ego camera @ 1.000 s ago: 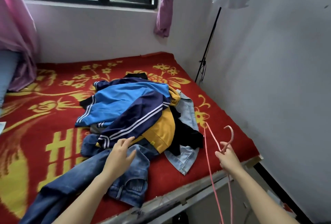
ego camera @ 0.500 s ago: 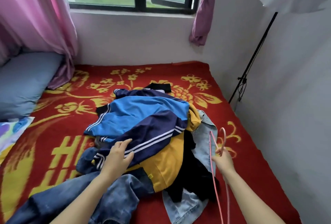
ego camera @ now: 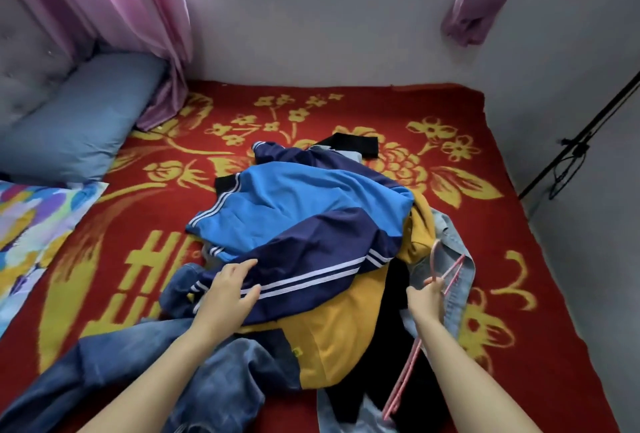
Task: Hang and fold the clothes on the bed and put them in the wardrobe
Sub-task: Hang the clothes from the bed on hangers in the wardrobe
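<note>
A pile of clothes lies on the bed's red and gold blanket [ego camera: 519, 259]. On top is a blue and navy track jacket [ego camera: 294, 210] with white stripes. Under it lie a yellow garment [ego camera: 339, 332], a black garment [ego camera: 394, 297] and pale denim [ego camera: 453, 249]. Dark blue jeans [ego camera: 166, 363] spread toward the near left. My left hand [ego camera: 228, 294] rests on the jacket's navy striped edge, fingers spread. My right hand [ego camera: 427, 299] grips a pink hanger [ego camera: 446, 269], whose hook points up and whose bar runs down past my forearm.
A grey-blue pillow [ego camera: 79, 127] and a multicoloured sheet [ego camera: 31, 224] lie at the left. Pink curtains [ego camera: 131, 2] hang at the back left and back right. A black lamp stand [ego camera: 581, 141] leans against the wall on the right.
The view has moved closer over the bed. My left hand has slid from the jeans up onto the jacket's striped edge. My right hand has carried the hanger over the pile.
</note>
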The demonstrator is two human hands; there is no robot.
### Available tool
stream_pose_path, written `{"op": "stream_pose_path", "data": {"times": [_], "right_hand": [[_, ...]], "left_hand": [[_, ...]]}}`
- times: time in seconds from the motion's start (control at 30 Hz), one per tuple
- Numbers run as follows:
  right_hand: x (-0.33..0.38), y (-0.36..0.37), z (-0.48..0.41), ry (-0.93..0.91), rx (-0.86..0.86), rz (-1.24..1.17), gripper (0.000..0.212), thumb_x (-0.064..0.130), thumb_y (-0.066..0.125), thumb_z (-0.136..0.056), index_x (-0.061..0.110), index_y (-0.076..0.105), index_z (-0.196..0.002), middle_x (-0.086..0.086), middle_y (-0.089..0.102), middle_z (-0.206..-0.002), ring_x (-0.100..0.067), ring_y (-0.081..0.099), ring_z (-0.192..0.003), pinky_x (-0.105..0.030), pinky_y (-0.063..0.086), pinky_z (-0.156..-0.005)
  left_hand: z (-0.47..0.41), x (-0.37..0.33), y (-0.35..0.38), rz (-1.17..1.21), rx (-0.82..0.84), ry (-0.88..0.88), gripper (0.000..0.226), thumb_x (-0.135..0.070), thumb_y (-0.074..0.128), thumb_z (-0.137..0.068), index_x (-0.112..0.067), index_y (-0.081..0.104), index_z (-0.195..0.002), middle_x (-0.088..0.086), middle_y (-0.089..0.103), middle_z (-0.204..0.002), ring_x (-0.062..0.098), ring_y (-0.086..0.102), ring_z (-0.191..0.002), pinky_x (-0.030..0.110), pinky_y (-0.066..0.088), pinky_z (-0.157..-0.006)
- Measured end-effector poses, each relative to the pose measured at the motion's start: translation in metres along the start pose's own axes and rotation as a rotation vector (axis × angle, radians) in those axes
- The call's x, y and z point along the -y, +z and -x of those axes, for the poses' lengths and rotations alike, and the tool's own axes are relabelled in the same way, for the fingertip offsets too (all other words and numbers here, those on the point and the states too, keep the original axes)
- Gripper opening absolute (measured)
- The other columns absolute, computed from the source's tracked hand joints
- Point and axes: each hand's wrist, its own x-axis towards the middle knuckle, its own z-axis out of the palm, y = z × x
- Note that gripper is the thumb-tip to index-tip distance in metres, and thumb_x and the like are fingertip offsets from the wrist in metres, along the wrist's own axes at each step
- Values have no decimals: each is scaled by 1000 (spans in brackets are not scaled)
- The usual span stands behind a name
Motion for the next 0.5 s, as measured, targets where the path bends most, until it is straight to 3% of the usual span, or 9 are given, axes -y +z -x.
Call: {"op": "stream_pose_path", "data": {"times": [0.1, 0.2, 0.37, 0.5], "right_hand": [[1, 18, -20, 68, 27, -63, 26, 9, 51, -86, 15, 28, -97, -16, 54, -90, -35, 62, -76, -41, 48, -72], [2, 34, -36, 139, 63, -144, 25, 12, 53, -86, 15, 29, -95, -17, 55, -77, -29, 55, -52, -45, 52, -70], [11, 66, -64, 119, 132, -210, 32, 25, 59, -88, 11, 31, -96, -21, 55, -95, -40, 62, -90, -53, 49, -86], [20, 92, -85, 164, 152, -268, 34, 28, 63, -86, 12, 34, -95, -21, 55, -100, -31, 56, -88, -50, 46, -90]], "left_hand": [[-15, 2, 0, -4, -2, -33, 48, -17, 56, -92, -13, 42, -138, 8, 48, -127, 24, 47, -117, 40, 40, -100], [-28, 7, 1, -7, -15, -66, 48, -17, 55, -92, -14, 42, -138, 7, 48, -128, 22, 46, -119, 38, 39, -100], [-42, 16, 12, 31, -9, -120, 47, -15, 56, -91, -14, 44, -137, 7, 48, -128, 21, 49, -115, 38, 40, -99], [-41, 30, 23, 34, -8, -148, 47, -17, 57, -91, -17, 45, -136, 0, 48, -128, 18, 45, -118, 34, 36, -102]]}}
